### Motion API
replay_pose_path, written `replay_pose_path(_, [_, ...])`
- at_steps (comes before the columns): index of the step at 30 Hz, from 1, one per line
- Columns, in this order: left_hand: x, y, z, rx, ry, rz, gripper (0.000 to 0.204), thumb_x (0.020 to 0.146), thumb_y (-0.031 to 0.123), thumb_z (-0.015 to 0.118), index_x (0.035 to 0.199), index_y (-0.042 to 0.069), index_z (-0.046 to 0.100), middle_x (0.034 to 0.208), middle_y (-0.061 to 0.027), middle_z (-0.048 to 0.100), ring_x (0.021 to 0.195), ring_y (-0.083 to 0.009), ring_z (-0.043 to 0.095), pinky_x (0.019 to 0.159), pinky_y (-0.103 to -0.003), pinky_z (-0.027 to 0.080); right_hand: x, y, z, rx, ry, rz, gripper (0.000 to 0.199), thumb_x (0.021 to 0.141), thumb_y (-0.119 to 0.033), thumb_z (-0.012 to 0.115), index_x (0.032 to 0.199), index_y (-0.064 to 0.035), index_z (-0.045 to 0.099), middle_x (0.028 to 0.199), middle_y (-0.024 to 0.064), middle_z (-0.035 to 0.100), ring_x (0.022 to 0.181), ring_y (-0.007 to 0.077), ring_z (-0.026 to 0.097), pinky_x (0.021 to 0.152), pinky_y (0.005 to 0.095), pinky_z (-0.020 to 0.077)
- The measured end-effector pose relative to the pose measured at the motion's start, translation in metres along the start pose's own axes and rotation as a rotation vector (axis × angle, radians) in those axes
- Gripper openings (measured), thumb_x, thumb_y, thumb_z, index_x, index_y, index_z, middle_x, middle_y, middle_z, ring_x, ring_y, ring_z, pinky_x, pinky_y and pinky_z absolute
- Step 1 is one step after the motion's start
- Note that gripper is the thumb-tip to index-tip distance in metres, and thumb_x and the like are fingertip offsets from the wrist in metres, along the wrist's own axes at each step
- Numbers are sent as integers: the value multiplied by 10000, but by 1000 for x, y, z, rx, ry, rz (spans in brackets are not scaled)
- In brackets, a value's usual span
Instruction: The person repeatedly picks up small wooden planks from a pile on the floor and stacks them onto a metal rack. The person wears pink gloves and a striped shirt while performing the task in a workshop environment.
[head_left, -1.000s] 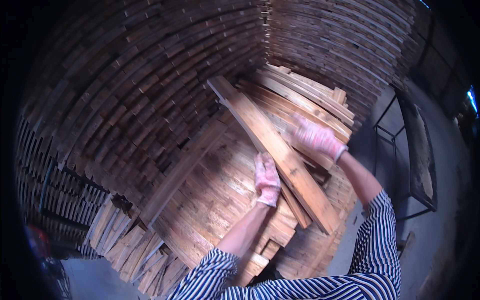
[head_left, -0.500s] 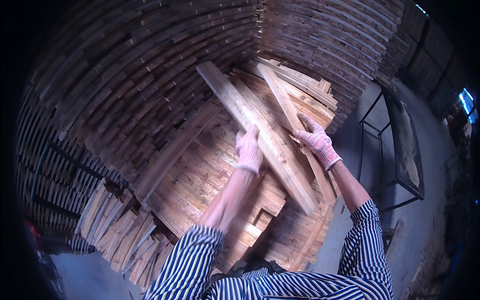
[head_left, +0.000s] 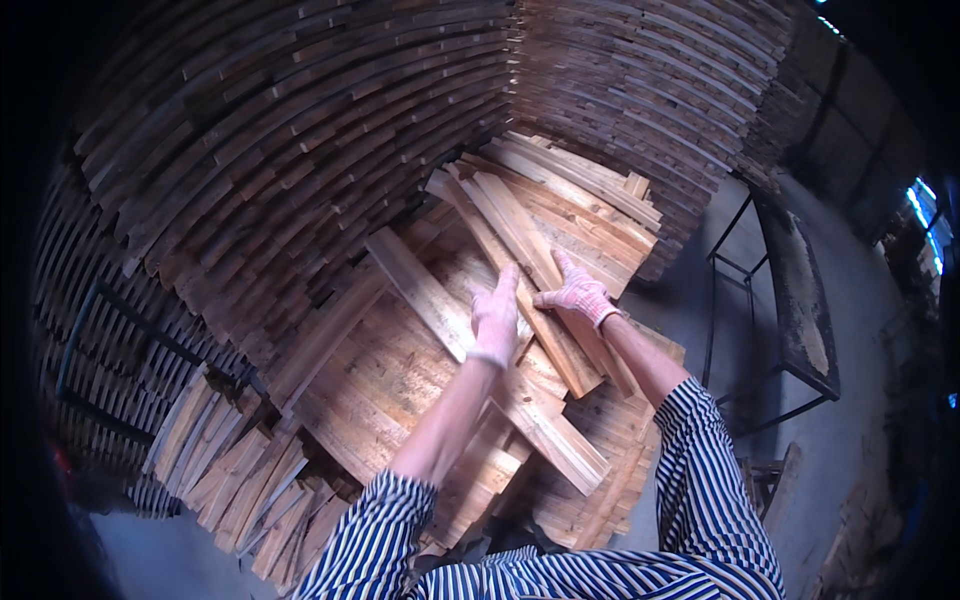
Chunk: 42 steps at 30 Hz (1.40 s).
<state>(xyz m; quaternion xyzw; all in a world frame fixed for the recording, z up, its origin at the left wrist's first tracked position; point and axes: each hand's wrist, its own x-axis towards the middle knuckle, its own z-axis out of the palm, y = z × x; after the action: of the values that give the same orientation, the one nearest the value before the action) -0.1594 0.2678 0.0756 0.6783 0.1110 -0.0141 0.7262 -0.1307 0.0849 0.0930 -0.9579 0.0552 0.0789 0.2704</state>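
Note:
My left hand (head_left: 493,318), in a pale pink glove, has its fingers stretched forward. It is over a thick pale board (head_left: 425,290) and beside the left edge of a narrow plank (head_left: 490,235). My right hand (head_left: 580,292), in a pink patterned glove, lies across a second plank (head_left: 520,222) with its thumb reaching toward the narrow one. That hand's grip is on the second plank; its underside is hidden. Both planks slant side by side over the wood pile. The thick board runs beneath my left wrist, its near end (head_left: 575,465) at the lower right.
Tall walls of stacked boards (head_left: 300,150) rise at the left and back. More planks (head_left: 590,185) lie piled at the far end. Upright offcuts (head_left: 225,460) stand at the lower left. A black metal-framed bench (head_left: 800,290) stands on the grey floor at right.
The thick board my left hand held is now lower and to the left on the pile. My left hand has left its grip; my right hand has moved left with its plank.

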Motion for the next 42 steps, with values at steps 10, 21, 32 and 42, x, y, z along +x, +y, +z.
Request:
replay_pose_path(10, [45, 33, 30, -605, -426, -429, 476, 932, 548, 665, 1199, 155, 643, 1111, -77, 645, 963, -241, 643, 721, -428, 594, -10, -13, -52, 20, -66, -236, 1089, 642, -465, 757, 1573, -99, 325, 1421, 226, 559, 1259, 331, 586, 1065, 362, 468])
replay_pose_path(21, [93, 130, 29, 363, -627, 358, 976, 857, 628, 688, 1521, -4, 351, 1520, -255, 430, 1386, -340, 456, 1142, -399, 394, 112, -51, -153, -529, 178, -228, 803, 880, -649, 584, 1556, -274, 363, 1484, 246, 455, 1300, 428, 528, 1052, 487, 448])
replay_pose_path(32, [36, 40, -134, 1358, -810, 824, 873, 500, 425, 914, 1303, 276, 605, 1332, -101, 556, 1417, -392, 350, 1200, -678, 177, 188, 58, -104, -945, 499, -150, 916, 862, -660, 600, 1601, -254, 242, 1382, 212, 518, 1104, 441, 634, 857, 530, 551])
replay_pose_path(42, [-11, -3, -120, 747, -331, 823, 1045, 613, 553, 842, 1503, 184, 438, 1569, -232, 328, 1467, -451, 232, 1156, -651, 184, 191, 15, -81, -816, 359, -79, 789, 966, -673, 456, 1604, -272, 221, 1591, 219, 332, 1361, 473, 443, 1104, 535, 403])
